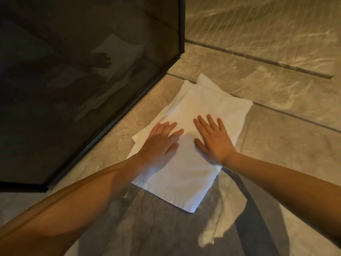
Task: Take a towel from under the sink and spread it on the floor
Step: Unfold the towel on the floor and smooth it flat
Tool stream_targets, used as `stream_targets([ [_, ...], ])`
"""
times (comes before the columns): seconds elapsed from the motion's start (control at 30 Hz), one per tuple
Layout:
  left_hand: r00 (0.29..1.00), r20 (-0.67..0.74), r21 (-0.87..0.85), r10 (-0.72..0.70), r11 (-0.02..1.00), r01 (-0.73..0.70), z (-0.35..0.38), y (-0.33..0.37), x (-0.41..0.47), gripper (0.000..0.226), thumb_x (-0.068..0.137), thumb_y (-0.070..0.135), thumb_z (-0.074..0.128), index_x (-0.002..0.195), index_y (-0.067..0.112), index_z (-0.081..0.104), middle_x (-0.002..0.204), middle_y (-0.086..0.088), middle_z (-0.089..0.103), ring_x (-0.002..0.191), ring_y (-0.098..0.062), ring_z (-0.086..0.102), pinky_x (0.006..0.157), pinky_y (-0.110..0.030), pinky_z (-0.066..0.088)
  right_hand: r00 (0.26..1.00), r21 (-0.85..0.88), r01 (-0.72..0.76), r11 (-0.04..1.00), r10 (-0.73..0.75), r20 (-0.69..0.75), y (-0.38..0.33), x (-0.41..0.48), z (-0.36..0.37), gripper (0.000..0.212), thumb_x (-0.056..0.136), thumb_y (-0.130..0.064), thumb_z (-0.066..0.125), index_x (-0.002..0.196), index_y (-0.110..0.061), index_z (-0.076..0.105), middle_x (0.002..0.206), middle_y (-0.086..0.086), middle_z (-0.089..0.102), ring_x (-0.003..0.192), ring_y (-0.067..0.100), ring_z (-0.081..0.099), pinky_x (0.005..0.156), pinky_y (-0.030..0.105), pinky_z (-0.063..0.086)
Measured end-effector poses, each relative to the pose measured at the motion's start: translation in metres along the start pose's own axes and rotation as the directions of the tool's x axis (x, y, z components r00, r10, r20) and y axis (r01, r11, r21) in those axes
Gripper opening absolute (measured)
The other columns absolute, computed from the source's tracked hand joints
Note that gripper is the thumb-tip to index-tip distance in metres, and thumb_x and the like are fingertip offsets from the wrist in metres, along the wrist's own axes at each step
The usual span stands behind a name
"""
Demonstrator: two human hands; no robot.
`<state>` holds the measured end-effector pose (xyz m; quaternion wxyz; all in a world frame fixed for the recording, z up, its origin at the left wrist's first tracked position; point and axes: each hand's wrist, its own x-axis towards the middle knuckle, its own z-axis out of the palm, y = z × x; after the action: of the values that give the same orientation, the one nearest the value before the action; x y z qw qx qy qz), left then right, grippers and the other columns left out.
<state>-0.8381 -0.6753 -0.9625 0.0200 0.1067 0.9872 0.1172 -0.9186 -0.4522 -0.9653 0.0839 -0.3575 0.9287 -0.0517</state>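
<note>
Head view: white towel (188,163) lies flat on tiled floor (276,154), folded in layers, far corners uneven. Left hand (160,143) and right hand (212,139) press flat on it, fingers spread, gripping nothing. Dark glass panel (73,71) stands just left of the towel.

The towel (193,126) is plain white. The floor (276,154) is beige tile with pale marbled streaks and dark grout lines. The glass panel (73,80) is dark smoky grey, black-framed.
</note>
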Motion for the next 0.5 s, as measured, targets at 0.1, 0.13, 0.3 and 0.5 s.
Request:
stream_targets([
  [0.1,0.960,-0.155,-0.142,-0.233,0.967,0.212,-0.010,-0.015,0.017,0.055,0.087,0.032,0.054,0.140,0.016,0.046,0.144,-0.011,0.042,0.133,-0.032,0.036,0.110,-0.041,0.028,1.000,0.029,0.013,0.999,-0.013,0.001,0.002,0.001,0.000,0.072,0.096,-0.054,0.019,0.157,-0.017,0.018,0.162,0.004,0.021,0.150,0.033,0.013,0.120,0.051,0.004],
  [0.13,0.928,-0.116,-0.215,-0.354,0.921,0.325,-0.012,-0.020,0.022,0.060,0.087,0.033,0.056,0.142,0.016,0.041,0.143,-0.010,0.040,0.133,-0.031,0.033,0.111,-0.040,0.028,1.000,0.033,0.024,0.999,-0.024,0.002,0.004,0.002,0.000,0.072,0.095,-0.054,0.019,0.157,-0.017,0.018,0.163,0.004,0.020,0.150,0.033,0.012,0.120,0.051,0.004],
  [0.3,0.827,0.065,-0.333,-0.559,0.769,0.546,-0.011,-0.029,0.037,0.068,0.084,0.040,0.061,0.142,0.016,0.035,0.136,-0.011,0.042,0.128,-0.029,0.031,0.105,-0.042,0.034,0.997,0.027,0.078,0.997,-0.078,0.000,0.013,0.004,-0.001,0.071,0.096,-0.054,0.019,0.157,-0.018,0.015,0.164,0.002,0.016,0.151,0.029,0.007,0.122,0.049,0.002],
  [0.5,0.797,0.080,-0.560,-0.598,0.635,0.533,-0.020,-0.031,0.043,0.030,0.072,0.022,0.076,0.094,0.014,0.058,0.087,-0.002,0.056,0.077,-0.020,0.053,0.057,-0.018,0.035,0.997,0.012,0.080,0.997,-0.080,-0.003,0.015,0.005,0.001,0.072,0.095,-0.056,0.014,0.158,-0.019,0.011,0.164,0.001,0.012,0.152,0.027,0.003,0.122,0.047,0.000],
])
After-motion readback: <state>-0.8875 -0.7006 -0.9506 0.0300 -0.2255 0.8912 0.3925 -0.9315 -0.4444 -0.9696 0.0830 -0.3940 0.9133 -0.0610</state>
